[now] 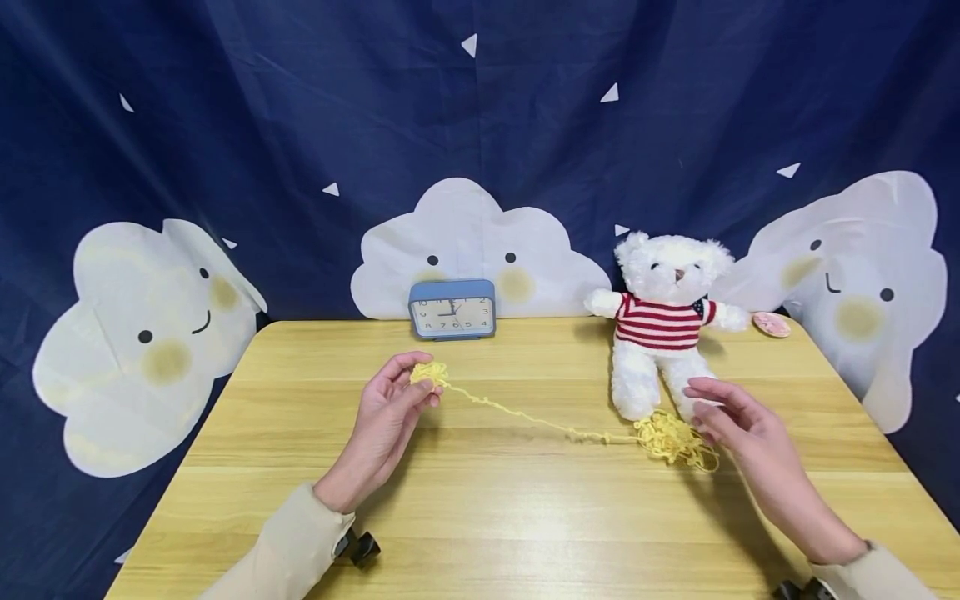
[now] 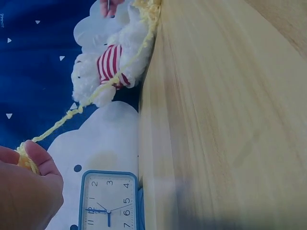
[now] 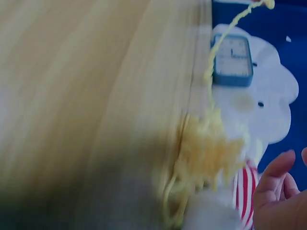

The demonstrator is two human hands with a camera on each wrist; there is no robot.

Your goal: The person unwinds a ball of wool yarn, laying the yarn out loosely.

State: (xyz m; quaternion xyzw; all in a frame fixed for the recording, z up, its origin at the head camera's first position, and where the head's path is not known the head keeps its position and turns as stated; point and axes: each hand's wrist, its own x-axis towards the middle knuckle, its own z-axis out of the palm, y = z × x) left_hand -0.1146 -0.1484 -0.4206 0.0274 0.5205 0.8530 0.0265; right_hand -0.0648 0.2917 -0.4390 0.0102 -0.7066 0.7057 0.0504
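My left hand [image 1: 388, 425] pinches a small bundle of yellow yarn [image 1: 429, 375] between thumb and fingers, raised over the table. From it a strand [image 1: 525, 414] slants down to the right, to a loose, tangled yarn pile [image 1: 670, 437] at the feet of a white teddy bear [image 1: 675, 267] in a red-striped shirt. Beside that pile is my right hand [image 1: 765, 458], its fingers loosely bent and nothing seen between them. In the right wrist view the thumb and fingers stand apart from the blurred yarn pile [image 3: 206, 153].
A blue alarm clock [image 1: 452, 310] stands at the back of the wooden table [image 1: 480, 517]. A small pink disc [image 1: 772, 324] lies at the far right edge. Behind hangs a dark blue curtain [image 1: 480, 108] with white clouds.
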